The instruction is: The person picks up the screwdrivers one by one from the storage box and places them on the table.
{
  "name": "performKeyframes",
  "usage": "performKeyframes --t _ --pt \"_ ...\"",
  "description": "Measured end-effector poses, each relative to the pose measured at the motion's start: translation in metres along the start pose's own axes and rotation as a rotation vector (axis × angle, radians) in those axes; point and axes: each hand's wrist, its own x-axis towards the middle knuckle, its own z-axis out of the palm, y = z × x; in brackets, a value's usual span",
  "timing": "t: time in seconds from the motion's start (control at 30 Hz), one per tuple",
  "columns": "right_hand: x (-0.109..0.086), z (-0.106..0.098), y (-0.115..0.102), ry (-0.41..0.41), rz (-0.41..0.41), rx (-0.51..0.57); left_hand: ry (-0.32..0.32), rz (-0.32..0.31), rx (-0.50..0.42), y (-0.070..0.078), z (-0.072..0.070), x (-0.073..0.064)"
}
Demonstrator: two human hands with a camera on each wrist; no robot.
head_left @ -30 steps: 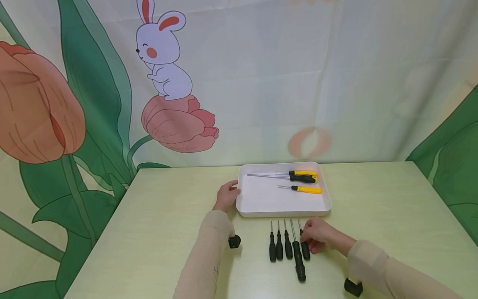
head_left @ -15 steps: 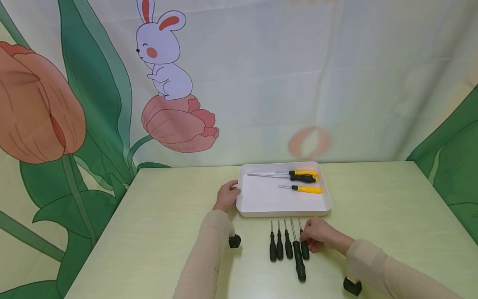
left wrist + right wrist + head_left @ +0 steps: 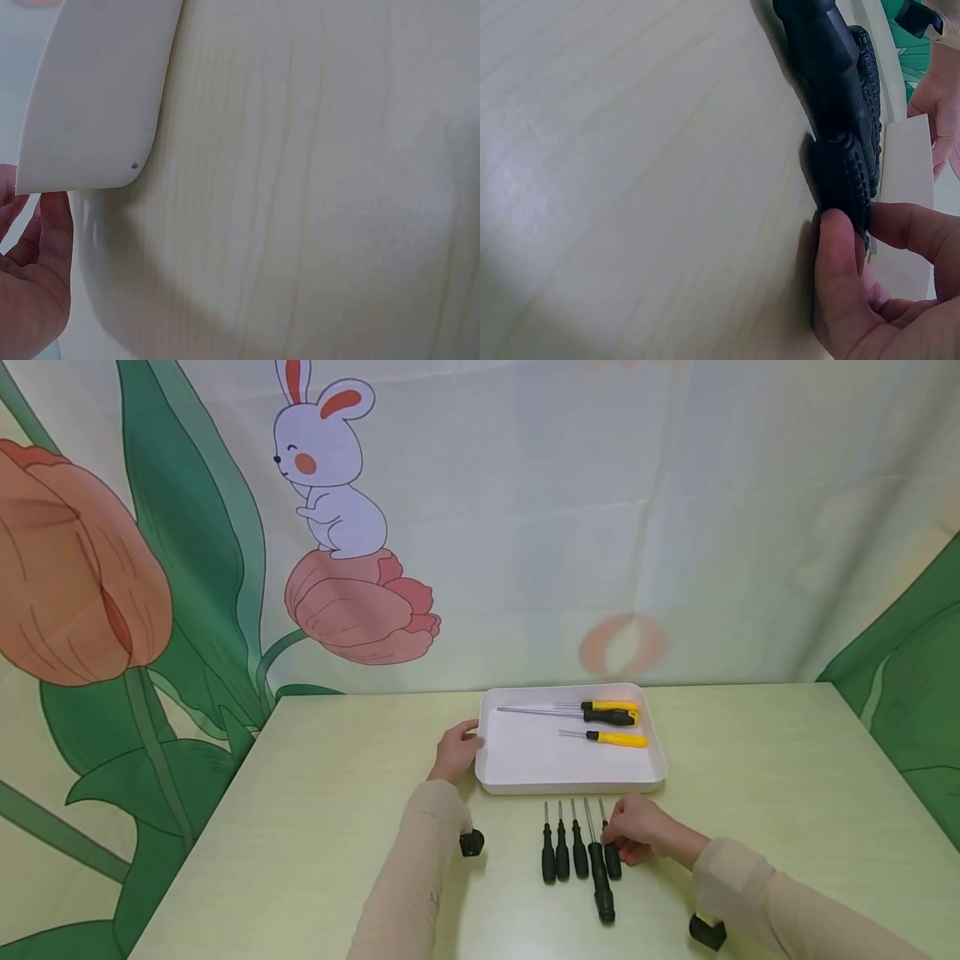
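Note:
My right hand [image 3: 637,827] pinches the handle of the rightmost black screwdriver [image 3: 613,862], thumb and fingers on either side of it. The right wrist view shows this screwdriver [image 3: 840,176] lying close beside a larger black screwdriver [image 3: 821,64]. In the head view the larger one [image 3: 602,885] is just to its left, and three slimmer black screwdrivers [image 3: 562,860] continue the row, shafts toward the tray. My left hand [image 3: 455,752] grips the left end of the white tray [image 3: 517,768]. Its fingers [image 3: 56,225] meet the tray's end wall in the left wrist view.
Inside the tray lie two screwdrivers with yellow handles [image 3: 621,740] and one with a black handle [image 3: 609,717] and a long shaft. The pale wood-grain table [image 3: 337,818] ends at the back against a printed curtain [image 3: 487,527] with a rabbit and tulips.
Almost nothing differs. The right hand and wrist have shifted very slightly left with the pinched screwdriver; the left hand and tray stay in place.

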Motion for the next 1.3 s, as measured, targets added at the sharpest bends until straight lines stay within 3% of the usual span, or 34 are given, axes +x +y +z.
performKeyframes --t 0.4,0.83,1.3 --pt "0.004 -0.002 0.004 -0.001 0.013 0.013 0.003 0.002 -0.004 0.001 0.000 -0.001" --pt "0.002 -0.017 0.008 -0.028 -0.035 0.020 0.001 -0.005 0.001 0.001 0.000 -0.001" --pt "-0.005 -0.043 -0.013 -0.066 -0.031 0.030 0.007 -0.004 0.010 0.001 0.000 -0.001"
